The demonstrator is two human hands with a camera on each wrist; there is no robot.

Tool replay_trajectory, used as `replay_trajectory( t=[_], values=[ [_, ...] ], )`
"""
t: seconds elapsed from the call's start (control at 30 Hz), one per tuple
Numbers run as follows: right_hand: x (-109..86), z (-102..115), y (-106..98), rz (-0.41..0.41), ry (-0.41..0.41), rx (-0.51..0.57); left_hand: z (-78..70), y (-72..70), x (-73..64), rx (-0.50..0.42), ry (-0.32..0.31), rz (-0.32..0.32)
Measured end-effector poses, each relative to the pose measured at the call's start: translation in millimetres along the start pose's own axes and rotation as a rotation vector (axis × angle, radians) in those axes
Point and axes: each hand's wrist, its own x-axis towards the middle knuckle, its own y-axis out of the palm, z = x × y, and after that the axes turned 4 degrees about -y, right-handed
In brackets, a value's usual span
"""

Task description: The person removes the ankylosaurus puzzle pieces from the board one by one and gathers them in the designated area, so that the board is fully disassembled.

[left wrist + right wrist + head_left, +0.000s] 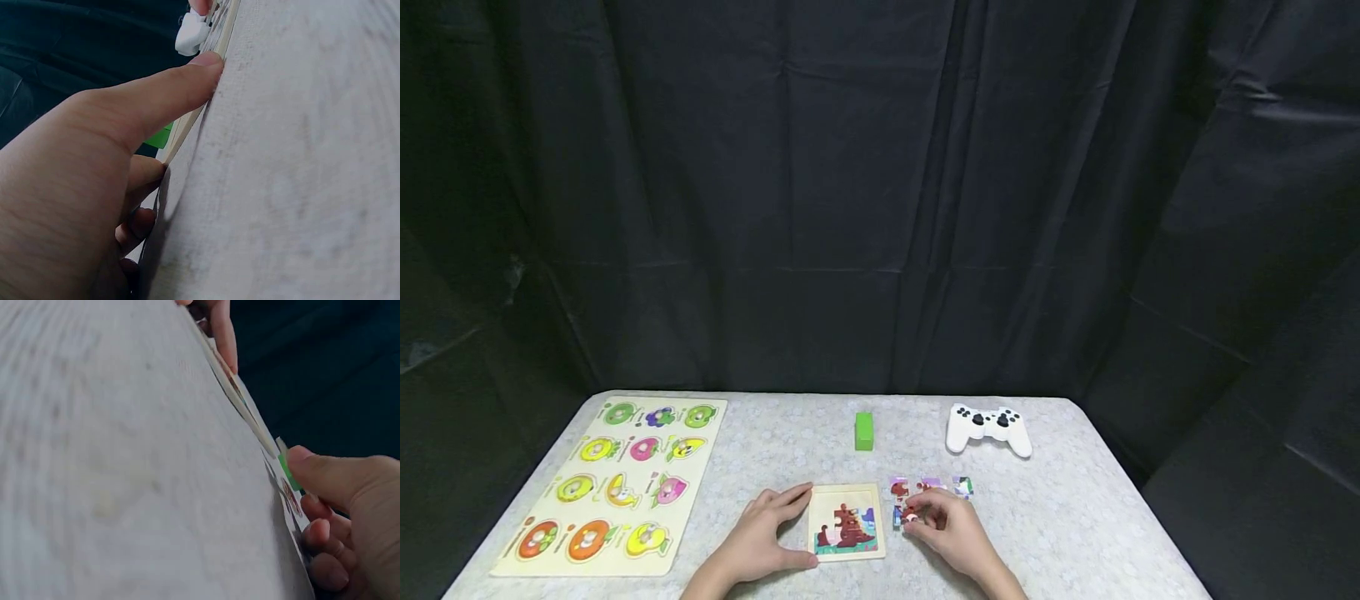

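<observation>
A square wooden puzzle tray (pixel 847 560) lies on the table, its lower part filled with brown, blue and green jigsaw pieces (pixel 850 532). My left hand (pixel 765 533) holds the tray's left side, thumb at the near corner and fingers at the far one. To the right, my right hand (pixel 951 527) pinches a puzzle piece (pixel 280 445) between thumb and fingers; edge-on in the right wrist view, it looks thin and tilted. Other loose pieces (pixel 898 487) lie around that hand, partly covered by it. One loose piece (pixel 963 486) sits farther right.
A fruit puzzle board (pixel 692 492) covers the table's left side. A green block (pixel 864 432) stands behind the tray, and a white game controller (pixel 988 429) lies at the back right. Dark curtains (pixel 850 208) hang behind the patterned tabletop (pixel 1075 533).
</observation>
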Motion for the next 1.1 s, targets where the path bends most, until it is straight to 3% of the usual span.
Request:
replay_trajectory(
  t=[0.5, 1.1],
  values=[
    [-3.4, -5.6, 8.3, -0.054, -0.117, -0.09, -0.1, 0.5, -0.8, 0.008, 0.0, -0.019],
    [-4.1, -7.3, 8.8, -0.079, -0.147, -0.099, -2.4, 0.1, -1.7, -0.002, -0.009, -0.013]
  ],
)
